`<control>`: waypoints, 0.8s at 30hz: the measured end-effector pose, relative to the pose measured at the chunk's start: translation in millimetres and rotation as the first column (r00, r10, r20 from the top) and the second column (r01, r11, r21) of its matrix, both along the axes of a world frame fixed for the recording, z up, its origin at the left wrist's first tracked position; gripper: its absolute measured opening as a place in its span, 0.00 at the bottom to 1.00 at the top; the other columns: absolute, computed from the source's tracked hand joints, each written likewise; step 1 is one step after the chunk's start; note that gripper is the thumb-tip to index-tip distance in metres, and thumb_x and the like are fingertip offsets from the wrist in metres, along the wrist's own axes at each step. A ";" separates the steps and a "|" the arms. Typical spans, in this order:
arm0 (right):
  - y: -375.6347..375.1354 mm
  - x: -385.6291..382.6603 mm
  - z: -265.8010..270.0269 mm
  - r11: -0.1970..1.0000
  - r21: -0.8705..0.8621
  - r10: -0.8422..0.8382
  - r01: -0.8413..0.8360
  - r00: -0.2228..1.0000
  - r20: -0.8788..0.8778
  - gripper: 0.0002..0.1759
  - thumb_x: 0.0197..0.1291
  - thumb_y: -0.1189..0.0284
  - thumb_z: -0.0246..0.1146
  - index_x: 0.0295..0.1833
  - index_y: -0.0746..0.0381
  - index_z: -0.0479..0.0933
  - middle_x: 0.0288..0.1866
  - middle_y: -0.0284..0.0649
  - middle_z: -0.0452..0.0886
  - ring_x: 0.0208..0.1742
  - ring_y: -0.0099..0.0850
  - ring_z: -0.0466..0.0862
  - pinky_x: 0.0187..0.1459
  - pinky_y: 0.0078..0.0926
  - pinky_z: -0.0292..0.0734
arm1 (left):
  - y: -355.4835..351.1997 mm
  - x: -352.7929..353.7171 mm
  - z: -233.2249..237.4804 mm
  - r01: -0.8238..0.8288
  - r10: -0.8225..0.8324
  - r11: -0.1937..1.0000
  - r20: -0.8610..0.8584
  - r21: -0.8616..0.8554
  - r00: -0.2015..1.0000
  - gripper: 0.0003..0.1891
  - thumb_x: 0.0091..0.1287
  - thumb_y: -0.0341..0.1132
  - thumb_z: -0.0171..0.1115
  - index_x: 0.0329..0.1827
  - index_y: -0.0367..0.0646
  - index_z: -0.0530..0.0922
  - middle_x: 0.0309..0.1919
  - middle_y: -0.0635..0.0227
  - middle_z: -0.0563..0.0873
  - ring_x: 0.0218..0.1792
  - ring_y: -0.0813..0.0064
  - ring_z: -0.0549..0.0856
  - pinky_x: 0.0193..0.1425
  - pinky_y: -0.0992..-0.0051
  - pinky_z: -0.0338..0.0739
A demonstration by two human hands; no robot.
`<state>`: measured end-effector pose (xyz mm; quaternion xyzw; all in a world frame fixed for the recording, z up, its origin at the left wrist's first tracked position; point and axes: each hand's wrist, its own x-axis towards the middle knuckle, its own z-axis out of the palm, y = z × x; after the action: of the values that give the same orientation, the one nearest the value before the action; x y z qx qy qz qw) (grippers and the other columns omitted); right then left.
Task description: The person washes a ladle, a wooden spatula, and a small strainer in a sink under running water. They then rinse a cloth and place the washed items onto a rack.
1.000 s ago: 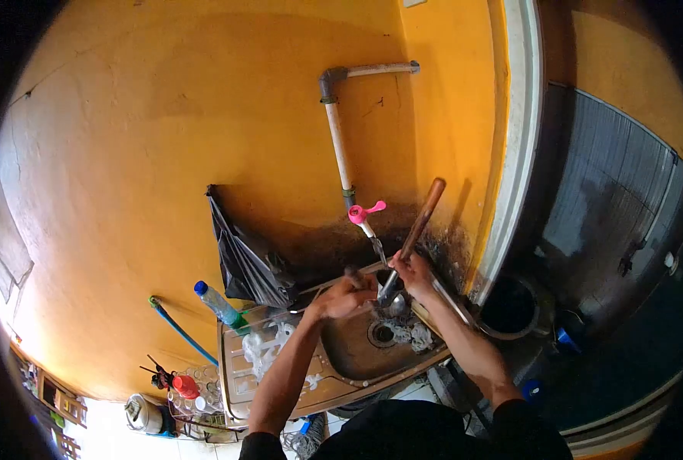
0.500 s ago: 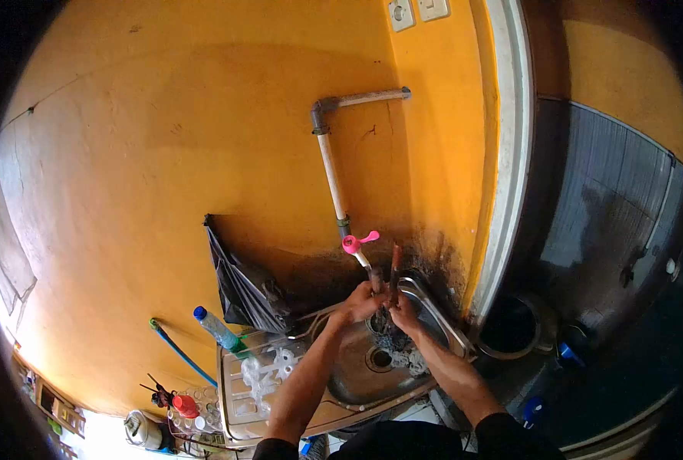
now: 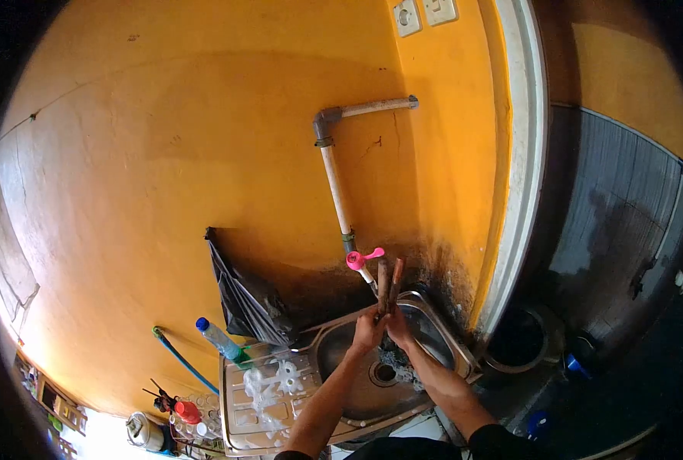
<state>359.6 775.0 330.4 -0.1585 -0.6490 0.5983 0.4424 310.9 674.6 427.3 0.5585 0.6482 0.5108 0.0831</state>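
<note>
In the lower middle of the frame, the left hand and the right hand look closed around a brown handle and a reddish handle, side by side over the sink, and moving them seems to need a firm grip.

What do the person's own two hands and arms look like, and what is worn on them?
The left hand and the right hand are bare, without gloves. Black sleeves cover the upper part of the arms and leave the forearms uncovered. No watch or bracelet shows; the fingers are too small to tell about rings.
</note>
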 end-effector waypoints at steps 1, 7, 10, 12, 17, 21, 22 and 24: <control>3.3 -4.3 -3.5 0.958 -0.220 0.135 -0.183 0.967 -0.216 0.14 0.56 0.68 0.43 0.46 0.62 0.61 0.36 0.33 0.66 0.37 0.21 0.65 0.37 0.21 0.61 | 3.4 -0.7 -3.2 0.002 -0.002 1.000 -0.001 -0.002 1.000 0.11 0.52 0.34 0.55 0.35 0.36 0.72 0.25 0.57 0.77 0.25 0.67 0.77 0.30 0.74 0.69; 8.1 -5.9 -12.8 0.943 -0.299 0.084 -0.144 0.975 -0.207 0.15 0.55 0.67 0.45 0.48 0.60 0.60 0.42 0.34 0.65 0.44 0.23 0.64 0.45 0.22 0.59 | 39.7 -17.1 -21.1 -0.130 0.124 0.986 -0.060 -0.104 0.991 0.17 0.50 0.42 0.57 0.37 0.38 0.73 0.26 0.49 0.76 0.33 0.54 0.76 0.32 0.66 0.70; -13.6 10.0 23.9 0.912 -0.348 0.157 -0.215 0.970 -0.188 0.19 0.50 0.68 0.53 0.47 0.61 0.58 0.43 0.35 0.63 0.47 0.26 0.63 0.47 0.25 0.57 | 42.4 -20.5 -13.0 -0.103 0.098 0.977 -0.038 -0.187 0.995 0.17 0.48 0.44 0.57 0.32 0.39 0.74 0.24 0.49 0.76 0.31 0.53 0.76 0.31 0.65 0.70; -12.3 2.0 18.1 0.965 -0.203 0.118 -0.164 0.969 -0.218 0.21 0.46 0.71 0.57 0.47 0.59 0.59 0.39 0.30 0.64 0.43 0.22 0.64 0.44 0.21 0.59 | 42.6 -18.9 -5.6 -0.185 0.173 0.960 -0.073 -0.209 0.982 0.16 0.48 0.45 0.57 0.28 0.39 0.75 0.22 0.51 0.76 0.29 0.53 0.76 0.30 0.65 0.70; 13.0 -26.1 -38.2 0.997 -0.038 0.066 -0.072 0.988 -0.141 0.25 0.45 0.74 0.58 0.49 0.59 0.56 0.41 0.31 0.61 0.45 0.22 0.62 0.44 0.20 0.58 | 45.5 -21.5 -1.2 -0.231 0.199 0.935 -0.141 -0.270 0.970 0.17 0.47 0.45 0.58 0.28 0.38 0.75 0.19 0.57 0.77 0.26 0.62 0.79 0.29 0.69 0.70; -6.8 -21.4 -24.3 0.972 -0.216 0.075 -0.090 0.994 -0.078 0.21 0.46 0.78 0.53 0.48 0.61 0.56 0.42 0.34 0.61 0.45 0.23 0.62 0.44 0.20 0.58 | 42.5 -25.7 -0.2 -0.245 0.187 0.933 -0.226 -0.264 0.956 0.18 0.46 0.47 0.58 0.27 0.38 0.76 0.19 0.57 0.78 0.26 0.62 0.79 0.29 0.69 0.71; -10.1 -21.5 -22.9 0.977 -0.212 0.040 -0.035 0.999 0.020 0.17 0.46 0.80 0.49 0.45 0.62 0.58 0.40 0.36 0.62 0.41 0.25 0.64 0.42 0.21 0.60 | 41.2 -27.3 0.7 -0.271 0.197 0.923 -0.271 -0.274 0.942 0.18 0.46 0.47 0.58 0.27 0.38 0.76 0.19 0.57 0.78 0.25 0.61 0.79 0.29 0.69 0.71; -21.9 -23.6 -24.0 0.958 -0.260 0.090 -0.119 0.988 -0.122 0.23 0.46 0.78 0.52 0.50 0.61 0.55 0.43 0.35 0.61 0.45 0.23 0.62 0.44 0.19 0.59 | 30.1 -24.9 9.3 -0.253 0.179 0.927 -0.267 -0.276 0.947 0.18 0.45 0.47 0.58 0.26 0.38 0.76 0.19 0.56 0.78 0.25 0.61 0.79 0.29 0.69 0.71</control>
<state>336.0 753.1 306.3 -0.1491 -0.5452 0.7103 0.4195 286.0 704.7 436.6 0.5206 0.7826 0.3396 0.0337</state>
